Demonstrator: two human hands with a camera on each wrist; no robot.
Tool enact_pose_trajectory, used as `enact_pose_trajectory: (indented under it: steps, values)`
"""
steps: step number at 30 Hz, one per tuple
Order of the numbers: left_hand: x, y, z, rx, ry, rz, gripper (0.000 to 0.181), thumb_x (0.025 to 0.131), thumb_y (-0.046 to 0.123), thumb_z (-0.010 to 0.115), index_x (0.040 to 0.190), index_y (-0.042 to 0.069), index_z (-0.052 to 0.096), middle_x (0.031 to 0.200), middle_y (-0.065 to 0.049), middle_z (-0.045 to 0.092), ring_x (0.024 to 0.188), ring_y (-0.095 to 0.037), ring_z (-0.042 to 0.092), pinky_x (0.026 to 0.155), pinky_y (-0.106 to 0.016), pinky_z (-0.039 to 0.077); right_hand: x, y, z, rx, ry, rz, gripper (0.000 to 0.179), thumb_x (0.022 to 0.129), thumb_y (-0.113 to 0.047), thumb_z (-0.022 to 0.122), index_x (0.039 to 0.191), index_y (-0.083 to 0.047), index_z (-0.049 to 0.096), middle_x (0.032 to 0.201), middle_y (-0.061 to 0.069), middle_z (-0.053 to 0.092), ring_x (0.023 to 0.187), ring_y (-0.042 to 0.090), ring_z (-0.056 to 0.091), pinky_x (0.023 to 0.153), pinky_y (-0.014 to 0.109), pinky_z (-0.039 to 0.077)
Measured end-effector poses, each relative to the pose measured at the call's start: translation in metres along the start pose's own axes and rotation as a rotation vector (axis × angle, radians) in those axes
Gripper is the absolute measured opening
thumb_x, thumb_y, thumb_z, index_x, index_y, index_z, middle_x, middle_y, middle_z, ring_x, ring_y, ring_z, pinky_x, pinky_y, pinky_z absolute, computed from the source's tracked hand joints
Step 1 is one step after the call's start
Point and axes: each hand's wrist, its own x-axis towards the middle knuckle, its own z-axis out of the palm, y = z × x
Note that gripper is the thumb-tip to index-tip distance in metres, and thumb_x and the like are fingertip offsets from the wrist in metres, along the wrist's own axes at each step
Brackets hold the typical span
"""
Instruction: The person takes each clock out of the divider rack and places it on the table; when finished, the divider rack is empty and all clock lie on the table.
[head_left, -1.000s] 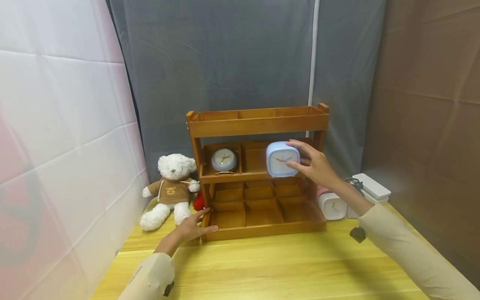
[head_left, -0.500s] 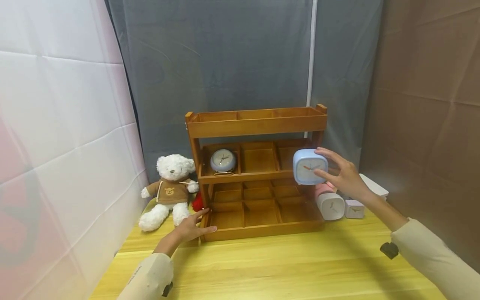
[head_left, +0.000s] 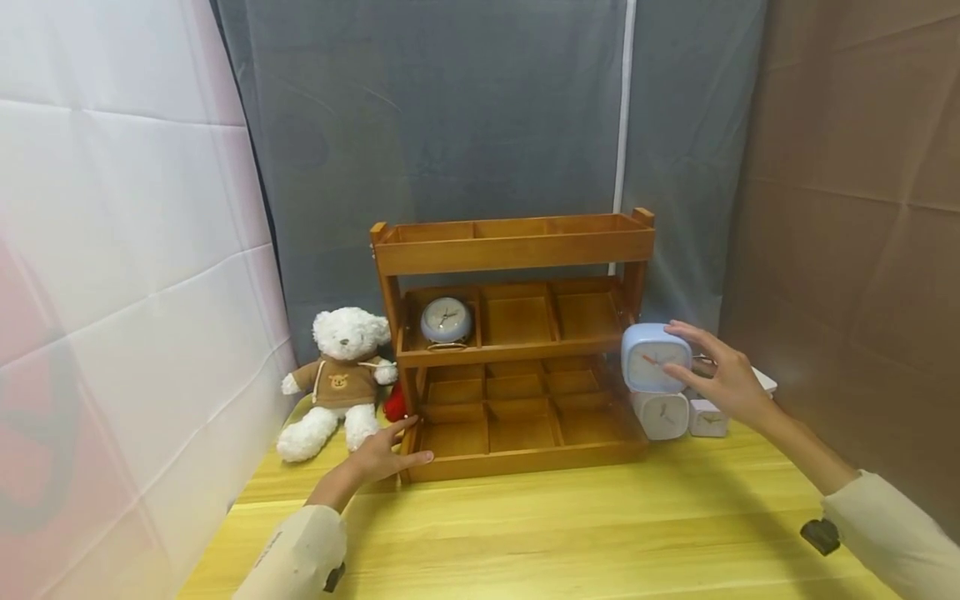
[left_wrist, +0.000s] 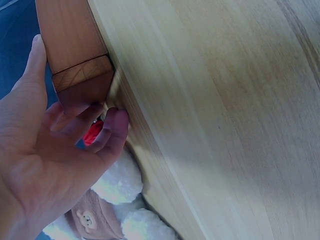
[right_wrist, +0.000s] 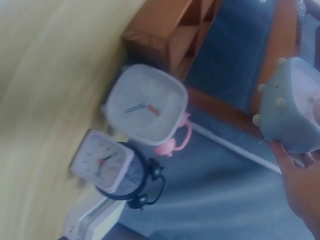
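My right hand (head_left: 723,379) grips a light blue alarm clock (head_left: 654,360) by its right side, thumb in front. It is held in the air, in front of a white square clock (head_left: 664,417), just right of the wooden shelf (head_left: 525,458). In the right wrist view the blue clock (right_wrist: 290,107) shows small round knobs, with part of the hand cut off. My left hand (head_left: 372,461) holds the shelf's lower left corner. Seen from the left wrist, its thumb lies along the wood (left_wrist: 75,40) and its fingers curl round the corner.
A round blue-rimmed clock (head_left: 446,321) stands in the middle tier's left compartment. Right of the shelf sit a small clock (head_left: 708,418), a black twin-bell clock (right_wrist: 135,175) and a white box (head_left: 765,382). A white teddy bear (head_left: 345,375) and something red (head_left: 395,403) are at left.
My right hand has carried the blue clock from in front of the middle tier rightward and down, past the shelf's right side. My left hand has stayed at the corner.
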Motion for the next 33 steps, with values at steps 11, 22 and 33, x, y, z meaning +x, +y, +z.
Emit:
enact_pose_trajectory:
  steps: [11, 22, 33]
  values:
    - [0.0, 0.004, -0.001, 0.003, 0.0, -0.003, 0.092, 0.09, 0.046, 0.081, 0.159, 0.002, 0.038, 0.155, -0.035, 0.041, 0.138, -0.051, 0.049, 0.107, -0.064, 0.045, -0.032, 0.027, -0.009, 0.01, -0.021, -0.004, 0.062, 0.08, 0.018, 0.08, 0.137, 0.0, 0.063, 0.142, 0.028, 0.057, 0.125, -0.012, 0.053, 0.09, 0.012, 0.05]
    - [0.002, 0.004, 0.0, 0.007, 0.004, -0.007, 0.093, 0.09, 0.048, 0.081, 0.159, 0.002, 0.038, 0.155, -0.035, 0.041, 0.138, -0.051, 0.048, 0.108, -0.064, 0.044, -0.063, 0.045, -0.009, -0.01, -0.04, 0.042, 0.06, 0.078, 0.015, 0.083, 0.133, -0.001, 0.065, 0.139, 0.029, 0.059, 0.117, -0.013, 0.054, 0.083, 0.01, 0.052]
    - [-0.005, 0.007, -0.002, 0.005, -0.003, 0.003, 0.093, 0.09, 0.046, 0.081, 0.158, 0.001, 0.038, 0.154, -0.035, 0.042, 0.137, -0.051, 0.05, 0.106, -0.064, 0.046, -0.089, 0.065, -0.004, -0.023, -0.087, 0.075, 0.056, 0.08, 0.011, 0.084, 0.131, 0.0, 0.065, 0.134, 0.029, 0.06, 0.114, -0.011, 0.054, 0.088, 0.009, 0.05]
